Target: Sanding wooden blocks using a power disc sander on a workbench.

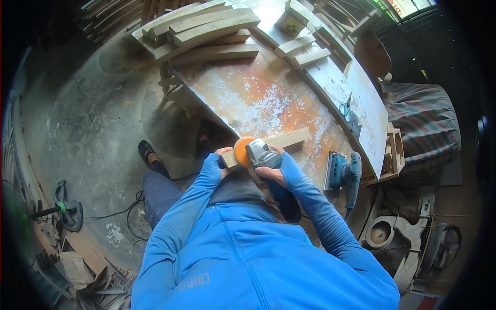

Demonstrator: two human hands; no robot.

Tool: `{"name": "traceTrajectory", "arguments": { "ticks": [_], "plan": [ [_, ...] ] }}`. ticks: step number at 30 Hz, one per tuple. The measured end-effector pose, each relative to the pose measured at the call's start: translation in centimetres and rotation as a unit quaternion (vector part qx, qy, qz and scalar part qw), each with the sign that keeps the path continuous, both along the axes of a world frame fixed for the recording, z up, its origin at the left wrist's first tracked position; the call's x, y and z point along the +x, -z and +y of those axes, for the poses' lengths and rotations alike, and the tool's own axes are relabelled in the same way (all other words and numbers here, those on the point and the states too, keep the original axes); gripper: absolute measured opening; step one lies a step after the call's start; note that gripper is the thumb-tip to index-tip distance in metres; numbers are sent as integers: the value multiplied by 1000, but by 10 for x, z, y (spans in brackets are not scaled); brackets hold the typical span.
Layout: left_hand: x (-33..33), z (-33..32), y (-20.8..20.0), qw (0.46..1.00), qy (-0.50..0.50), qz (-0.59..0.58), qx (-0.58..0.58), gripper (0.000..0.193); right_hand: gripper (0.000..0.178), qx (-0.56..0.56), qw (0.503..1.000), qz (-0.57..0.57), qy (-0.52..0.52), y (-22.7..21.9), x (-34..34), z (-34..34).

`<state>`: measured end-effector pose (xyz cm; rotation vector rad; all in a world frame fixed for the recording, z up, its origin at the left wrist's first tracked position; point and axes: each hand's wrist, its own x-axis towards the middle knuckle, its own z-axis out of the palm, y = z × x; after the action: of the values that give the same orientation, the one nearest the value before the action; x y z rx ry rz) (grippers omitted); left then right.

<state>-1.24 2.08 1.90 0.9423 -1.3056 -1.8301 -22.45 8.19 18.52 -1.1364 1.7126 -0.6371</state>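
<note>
Far left, on the grey floor (103, 119): note a black tool with a green mark (70, 209). Below it, find a heap of wood scraps (80, 263). Further right, see a black cable (129, 210) looped loosely on the floor, then a dark shoe (146, 150) beside the table's near side. Toward the table's far left corner, note stacked curved timbers (214, 26), taking up that end.

Near the table edge, left hand (218, 165): closed around the left end of a wooden strip (293, 138), fingers above, thumb side below. Find the strip running from this grip, beneath a grey angle grinder (263, 156), to its free right end over the table (268, 103). Note the orange disc (242, 151) lying across the strip and hiding part of it; unable to tell the exact contact. Right hand (279, 173): wrapped around the grinder body, thumb and fingers on opposite sides.

Farther back, see a small yellowish container (292, 23) and two short wood blocks (305, 50). Right of the strip's free end, find a blue sander (342, 173), near it and limiting room on that side. Beyond, see scissors (345, 107) on a raised white board (369, 119). Farthest right, note a wooden frame (397, 150), a pale ringed part (381, 232) and a striped cloth (423, 116).
</note>
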Motion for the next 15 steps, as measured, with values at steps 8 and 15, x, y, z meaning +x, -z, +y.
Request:
{"name": "traceTrajectory", "arguments": {
  "ticks": [8,15],
  "plan": [
    [0,2,16,999,-18,33,5,59,95,21,999,38,14,-7,-15,0],
    [2,2,11,995,-2,-24,-99,61,77,-8,984,12,175,1,-107,15]
  ]
}}
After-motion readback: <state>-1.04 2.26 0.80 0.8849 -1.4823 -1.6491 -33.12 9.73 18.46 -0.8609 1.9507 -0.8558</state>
